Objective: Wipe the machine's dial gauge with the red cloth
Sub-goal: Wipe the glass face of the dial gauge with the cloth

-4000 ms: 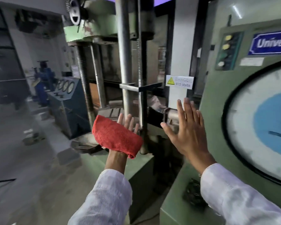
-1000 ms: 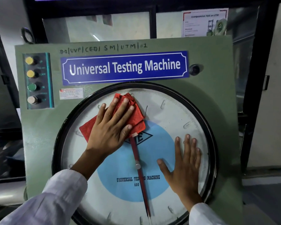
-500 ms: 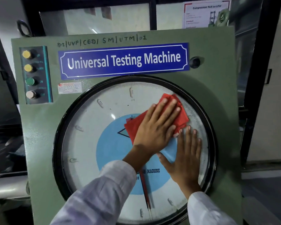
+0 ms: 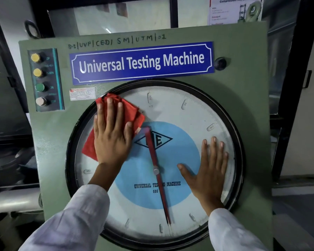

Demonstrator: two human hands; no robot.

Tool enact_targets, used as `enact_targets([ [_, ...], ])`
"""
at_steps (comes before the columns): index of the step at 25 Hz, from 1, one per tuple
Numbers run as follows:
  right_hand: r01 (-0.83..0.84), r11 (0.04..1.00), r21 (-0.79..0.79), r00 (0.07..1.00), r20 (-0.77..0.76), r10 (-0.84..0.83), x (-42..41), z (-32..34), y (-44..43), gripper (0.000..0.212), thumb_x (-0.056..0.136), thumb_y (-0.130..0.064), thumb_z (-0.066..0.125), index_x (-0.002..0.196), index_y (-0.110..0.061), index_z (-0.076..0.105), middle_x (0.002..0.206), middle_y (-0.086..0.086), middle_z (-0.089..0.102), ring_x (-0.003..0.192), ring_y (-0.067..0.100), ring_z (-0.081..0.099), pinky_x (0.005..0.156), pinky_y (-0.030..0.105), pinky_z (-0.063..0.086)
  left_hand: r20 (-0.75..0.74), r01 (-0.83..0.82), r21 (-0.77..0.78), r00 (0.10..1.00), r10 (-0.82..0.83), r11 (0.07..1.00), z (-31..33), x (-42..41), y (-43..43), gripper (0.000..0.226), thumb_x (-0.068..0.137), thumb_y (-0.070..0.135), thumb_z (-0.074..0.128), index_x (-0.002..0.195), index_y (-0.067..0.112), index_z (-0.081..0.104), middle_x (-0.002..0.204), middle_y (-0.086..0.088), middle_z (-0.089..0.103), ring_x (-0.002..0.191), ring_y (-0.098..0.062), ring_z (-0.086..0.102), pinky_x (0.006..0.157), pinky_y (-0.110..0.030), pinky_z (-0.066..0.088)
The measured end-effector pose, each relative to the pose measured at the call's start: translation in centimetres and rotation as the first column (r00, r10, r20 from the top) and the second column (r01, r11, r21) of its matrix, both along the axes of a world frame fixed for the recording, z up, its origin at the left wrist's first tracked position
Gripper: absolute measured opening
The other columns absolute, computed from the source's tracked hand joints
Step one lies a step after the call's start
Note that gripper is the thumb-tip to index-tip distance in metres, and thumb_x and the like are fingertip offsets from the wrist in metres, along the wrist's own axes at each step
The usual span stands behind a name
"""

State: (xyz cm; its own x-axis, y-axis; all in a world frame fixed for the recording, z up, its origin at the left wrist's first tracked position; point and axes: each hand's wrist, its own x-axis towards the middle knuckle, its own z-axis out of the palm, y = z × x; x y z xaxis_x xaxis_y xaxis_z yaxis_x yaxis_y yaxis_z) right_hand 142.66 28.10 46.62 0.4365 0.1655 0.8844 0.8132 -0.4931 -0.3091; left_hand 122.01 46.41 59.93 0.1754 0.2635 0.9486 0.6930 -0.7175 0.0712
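Note:
The large round dial gauge (image 4: 179, 109) fills the green machine front, with a white face, a blue centre disc and a red pointer (image 4: 157, 176) aimed downward. My left hand (image 4: 111, 134) lies flat on the red cloth (image 4: 132, 113), pressing it against the upper left of the glass, up against the black rim. My right hand (image 4: 208, 171) rests flat with fingers spread on the right side of the glass, holding nothing.
Above the dial is a blue "Universal Testing Machine" nameplate (image 4: 141, 63). A button panel (image 4: 43, 80) with several round buttons stands at the upper left of the green housing (image 4: 250, 73). A window and a poster (image 4: 234, 9) sit behind the machine.
My left hand has swept the red cloth from the right of the dial, next to my right hand, across to the upper left rim. My right hand has stayed in place.

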Motion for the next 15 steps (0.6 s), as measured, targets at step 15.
enact_targets([
  [15, 0.019, 0.997, 0.069, 0.999, -0.036, -0.016, -0.6, -0.8, 0.4, 0.105, 0.094, -0.085, 0.040, 0.170, -0.014, 0.020, 0.179, 0.014, 0.015, 0.167, 0.033, 0.011, 0.134, 0.058, 0.016, -0.350, 0.248, 0.228, 0.923, -0.158, 0.942, 3.7, 7.2, -3.9, 0.066, 0.108, 0.049, 0.042, 0.165, 0.016, 0.030, 0.173, -0.009, 0.024, 0.161, -0.031, 0.019, 0.129, -0.047, 0.023],
])
